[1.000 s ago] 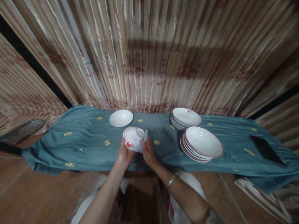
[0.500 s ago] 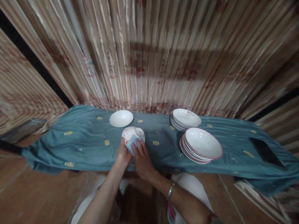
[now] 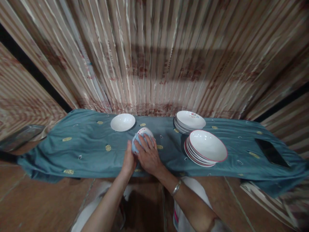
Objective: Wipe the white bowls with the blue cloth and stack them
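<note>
Pleated, striped curtain (image 3: 154, 64) with reddish motifs across the whole upper half of the frame. Below it, brown tiled floor (image 3: 36, 199) along the bottom edge. Between the two, teal tablecloth (image 3: 91, 164) with yellow motifs, spread in a wide band from left to right. Black poles (image 3: 36, 69) slanting in at both sides. Right of centre, stack of red-rimmed white bowls (image 3: 209, 146), topped by one leaning slightly; just behind and to its left, stack of white plates (image 3: 189, 120), with flowers on the uppermost. At lower centre, right hand (image 3: 149, 158) gripping a blue cloth (image 3: 136, 143) against a small bowl (image 3: 145, 130), with fingers spread over both; beside it, left hand (image 3: 129, 159) closed on the near left side of the same bowl, with thumb raised and other fingers hidden. At far right, flat black object (image 3: 271, 152) like a phone, lying on the tablecloth. Left of centre, beyond the hands, white dish (image 3: 123, 121), upright. Near the middle of the frame, small bowl, white with red marks, mostly covered; impossible to tell which way up. Smallest, at lower centre-right, silver bracelet (image 3: 177, 188) around the right wrist.
</note>
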Demonstrator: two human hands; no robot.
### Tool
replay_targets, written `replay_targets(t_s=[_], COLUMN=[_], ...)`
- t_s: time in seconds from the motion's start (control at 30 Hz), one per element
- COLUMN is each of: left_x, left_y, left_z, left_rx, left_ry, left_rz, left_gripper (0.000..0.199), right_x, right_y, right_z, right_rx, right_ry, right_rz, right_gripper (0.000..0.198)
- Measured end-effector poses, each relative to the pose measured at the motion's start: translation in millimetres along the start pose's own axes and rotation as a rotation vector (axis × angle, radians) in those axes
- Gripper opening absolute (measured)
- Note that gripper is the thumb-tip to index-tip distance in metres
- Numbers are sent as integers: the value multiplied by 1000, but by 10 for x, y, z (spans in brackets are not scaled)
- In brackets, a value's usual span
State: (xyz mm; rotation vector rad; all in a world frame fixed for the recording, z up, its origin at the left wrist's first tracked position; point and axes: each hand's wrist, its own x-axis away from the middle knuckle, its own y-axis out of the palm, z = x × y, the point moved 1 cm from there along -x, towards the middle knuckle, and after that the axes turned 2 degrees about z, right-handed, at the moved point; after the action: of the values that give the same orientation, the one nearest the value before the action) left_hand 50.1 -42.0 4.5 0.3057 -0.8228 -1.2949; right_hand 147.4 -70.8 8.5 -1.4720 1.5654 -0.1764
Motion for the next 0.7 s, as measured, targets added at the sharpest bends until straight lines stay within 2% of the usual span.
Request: replay_targets(t_s=[0.17, 0.3, 0.47, 0.6, 0.7], left_x=[-11, 17, 61, 82, 76], left_y=[-22, -15, 38, 56, 35], left_z=[-21, -4, 27, 35, 30], left_rx=[-38, -89, -65, -79, -83], left_ry=[87, 73, 45, 43, 38], left_rz=[-78, -92, -90, -74, -61], left_gripper=[35, 25, 18, 23, 29], right_x=[-91, -155, -256, -298, -307], right_y=[-101, -142, -167, -114, -55], right_z=[53, 157, 362, 563, 696], right_rx=[-50, -49, -283, -493, -616], right_ry=[40, 107, 236, 375, 509], right_rz=[65, 132, 214, 275, 272], right_gripper=[49, 48, 47, 48, 49])
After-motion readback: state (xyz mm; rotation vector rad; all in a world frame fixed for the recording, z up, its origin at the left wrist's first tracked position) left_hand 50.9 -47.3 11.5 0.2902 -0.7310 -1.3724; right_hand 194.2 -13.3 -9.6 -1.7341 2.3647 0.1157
